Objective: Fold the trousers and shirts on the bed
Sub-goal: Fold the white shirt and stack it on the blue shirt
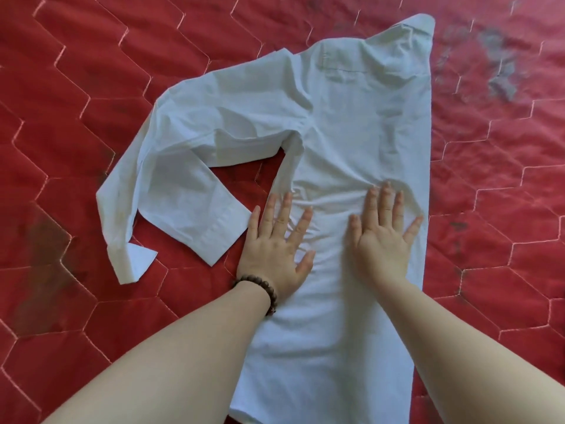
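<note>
Left hand (276,249) and right hand (383,237) press flat, fingers straight, gripping nothing, on the white shirt (351,133) spread on the red quilt (76,87). Sleeve (171,191) left of fingertips remains unfolded; no trousers visible.

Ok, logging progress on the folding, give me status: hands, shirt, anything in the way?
Left hand and right hand flat, pressing white shirt body. One sleeve still spread out to the left on red quilt. Nothing in the way.
</note>
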